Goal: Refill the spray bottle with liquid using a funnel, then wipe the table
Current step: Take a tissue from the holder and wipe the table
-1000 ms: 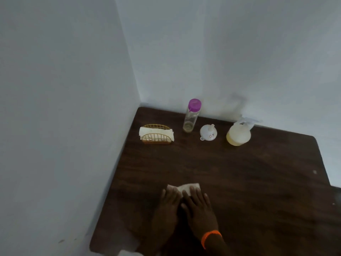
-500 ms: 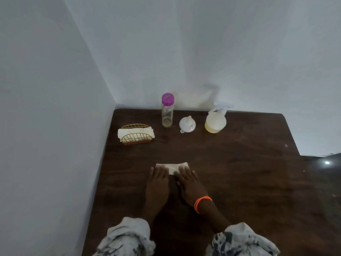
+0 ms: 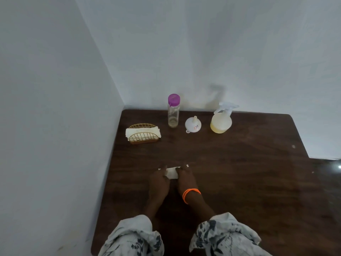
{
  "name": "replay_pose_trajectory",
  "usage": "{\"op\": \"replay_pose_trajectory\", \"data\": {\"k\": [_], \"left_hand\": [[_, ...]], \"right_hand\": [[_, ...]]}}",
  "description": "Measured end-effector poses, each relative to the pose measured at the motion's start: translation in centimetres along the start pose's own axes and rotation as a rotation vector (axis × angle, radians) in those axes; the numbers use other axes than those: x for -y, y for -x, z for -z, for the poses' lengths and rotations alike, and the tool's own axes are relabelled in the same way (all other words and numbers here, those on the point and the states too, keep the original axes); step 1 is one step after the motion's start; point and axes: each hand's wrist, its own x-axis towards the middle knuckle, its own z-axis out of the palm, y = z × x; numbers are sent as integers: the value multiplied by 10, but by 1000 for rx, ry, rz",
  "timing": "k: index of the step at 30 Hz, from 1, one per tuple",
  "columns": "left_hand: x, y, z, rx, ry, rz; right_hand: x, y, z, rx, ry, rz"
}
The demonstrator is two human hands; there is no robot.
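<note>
Pressing tissue (image 3: 172,174), desk (image 3: 239,182) 6 o'clock: your left hand (image 3: 158,182), right hand (image 3: 186,182) fingers (image 3: 182,171) flat, gripping nothing. Likely light, limp; pinch 12 o'clock edge.

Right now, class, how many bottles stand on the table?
2. The purple-capped bottle stands at the back, right of the napkin holder; the spray bottle stands further right, past the funnel. None looks hidden.
</note>
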Motion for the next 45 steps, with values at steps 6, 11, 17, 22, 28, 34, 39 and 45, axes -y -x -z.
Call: {"op": "replay_pose_trajectory", "data": {"k": [6, 11, 17, 22, 28, 34, 39, 45], "left_hand": [[5, -14, 5, 46, 230, 165], [0, -26, 14, 47, 532, 346], [-42, -48, 32, 158, 754, 284], [-117, -47, 23, 325, 846, 189], [-198, -39, -39, 418, 703, 126], [-285, -13, -121, 360, 388, 2], [-355, 21, -199, 333, 429, 21], [-420, 63, -267, 507, 561, 57]], "right_hand": [[28, 0, -21, -80, -373, -160], [31, 2, -16, -55, -796, -191], [10, -11, 33, -111, -1160, -205], [-31, -9, 104, -175, -1247, -266], [-95, 14, 184, -257, -1202, -266], [-195, 33, 245, -437, -1137, -313], [-277, 54, 288, -511, -1106, -339], [-361, 69, 329, -457, -1178, -327]]}}
